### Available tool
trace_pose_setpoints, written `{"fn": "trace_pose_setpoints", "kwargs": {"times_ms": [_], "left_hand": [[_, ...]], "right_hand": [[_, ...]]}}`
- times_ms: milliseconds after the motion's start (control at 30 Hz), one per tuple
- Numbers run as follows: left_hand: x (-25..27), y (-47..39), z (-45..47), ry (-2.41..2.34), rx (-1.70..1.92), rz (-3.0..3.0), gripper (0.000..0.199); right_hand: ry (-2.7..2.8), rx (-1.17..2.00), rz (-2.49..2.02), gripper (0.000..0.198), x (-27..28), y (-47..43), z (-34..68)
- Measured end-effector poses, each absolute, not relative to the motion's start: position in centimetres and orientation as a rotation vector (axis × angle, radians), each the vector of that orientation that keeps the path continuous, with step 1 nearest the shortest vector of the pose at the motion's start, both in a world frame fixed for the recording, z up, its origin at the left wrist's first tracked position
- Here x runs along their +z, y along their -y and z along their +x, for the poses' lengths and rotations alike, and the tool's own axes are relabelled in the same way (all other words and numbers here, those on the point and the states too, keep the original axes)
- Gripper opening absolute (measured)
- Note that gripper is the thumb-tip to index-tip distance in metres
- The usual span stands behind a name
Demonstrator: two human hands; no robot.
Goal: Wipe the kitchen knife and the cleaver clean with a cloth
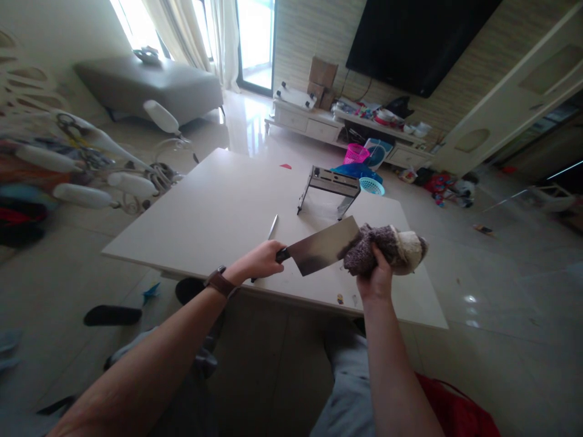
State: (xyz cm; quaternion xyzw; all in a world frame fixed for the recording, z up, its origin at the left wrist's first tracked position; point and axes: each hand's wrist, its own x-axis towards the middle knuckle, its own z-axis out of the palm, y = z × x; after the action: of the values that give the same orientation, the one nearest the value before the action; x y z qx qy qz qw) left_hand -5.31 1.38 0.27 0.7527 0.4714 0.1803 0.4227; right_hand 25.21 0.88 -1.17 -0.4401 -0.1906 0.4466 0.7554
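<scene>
A wide cleaver [325,246] is held above the white table by its dark handle, which my left hand [263,260] is wrapped around. Its blade points to the right, and the far end meets a bunched brown and cream fluffy cloth [387,247]. My right hand [377,276] grips that cloth from below, thumb on top. Behind the left hand, a slim metal rod-like tool [273,226] lies on the table, partly hidden. Farther back stands a metal frame with legs [334,181], apart from both hands.
The white table [182,212] spans the middle. A small red piece [285,166] lies near its far edge. Beyond are a pink basket [356,153], a light blue basket [371,186] and a low TV cabinet [300,124]. A lamp-like fixture with white shades [132,184] stands left.
</scene>
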Motion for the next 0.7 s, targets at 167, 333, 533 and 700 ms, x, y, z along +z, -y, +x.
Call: {"fn": "trace_pose_setpoints", "kwargs": {"times_ms": [167, 333, 533, 700], "left_hand": [[0.0, -1.1, -4.3, -1.204, 0.530, 1.804, 0.012], [-0.7, -0.4, -2.5, -1.146, 0.542, 1.807, 0.020], [-0.7, -0.4, -2.1, -1.148, 0.475, 1.874, 0.019], [-0.4, -0.5, -2.6, -1.152, 0.440, 1.867, 0.019]], "right_hand": [[0.369, 1.121, -0.944, 0.047, -1.0, -0.4, 23.3], [0.420, 1.133, -1.018, 0.055, -1.2, 0.1, 21.4], [0.330, 1.165, -1.074, 0.057, -1.4, 0.4, 20.5], [0.333, 1.112, -1.063, 0.054, -1.6, -0.1, 21.3]]}}
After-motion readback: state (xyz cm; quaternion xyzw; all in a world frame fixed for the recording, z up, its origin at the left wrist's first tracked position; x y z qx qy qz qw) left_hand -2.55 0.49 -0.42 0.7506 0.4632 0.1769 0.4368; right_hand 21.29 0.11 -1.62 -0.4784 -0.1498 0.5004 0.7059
